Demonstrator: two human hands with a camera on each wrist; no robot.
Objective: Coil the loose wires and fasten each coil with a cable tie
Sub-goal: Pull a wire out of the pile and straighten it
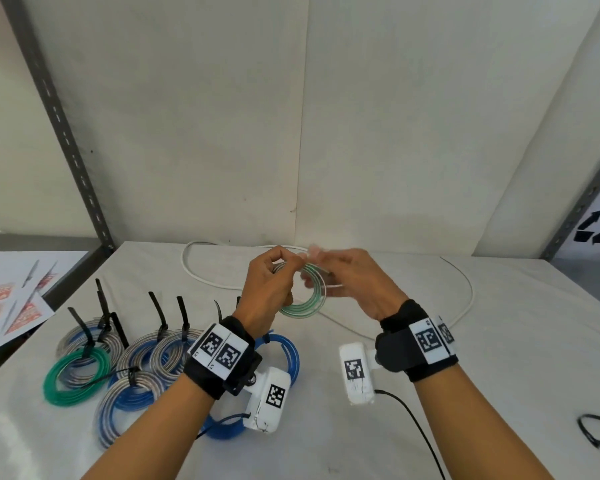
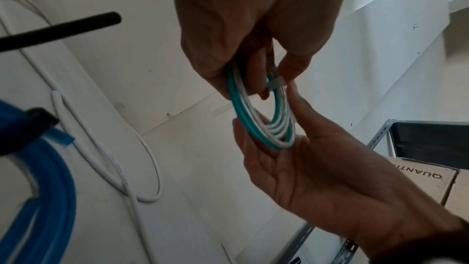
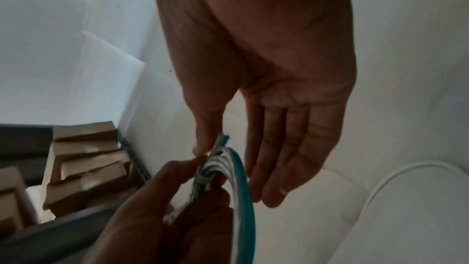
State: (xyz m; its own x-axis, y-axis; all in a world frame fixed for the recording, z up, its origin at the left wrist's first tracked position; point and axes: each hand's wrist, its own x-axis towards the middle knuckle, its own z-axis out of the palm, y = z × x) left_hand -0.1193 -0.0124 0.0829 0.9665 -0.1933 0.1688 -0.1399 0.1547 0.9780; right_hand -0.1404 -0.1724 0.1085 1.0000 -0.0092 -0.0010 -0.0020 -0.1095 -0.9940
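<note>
Coil (image 1: 303, 293) of green-and-clear wire hangs in the air between your hands, above the table (image 1: 499, 341) and just in front of the loose white cable (image 1: 208, 277). Your left hand (image 1: 267, 289) pinches its top edge where the turns bunch under a small pale band (image 2: 275, 83). Your right hand (image 1: 357, 282) sits just beside the coil, fingers (image 3: 291, 148) straight and relaxed, cradling the ring without gripping. The ring stands on edge, bunch uppermost, so I'd judge the tie must cross the strands there, nearest your left fingertips.
</note>
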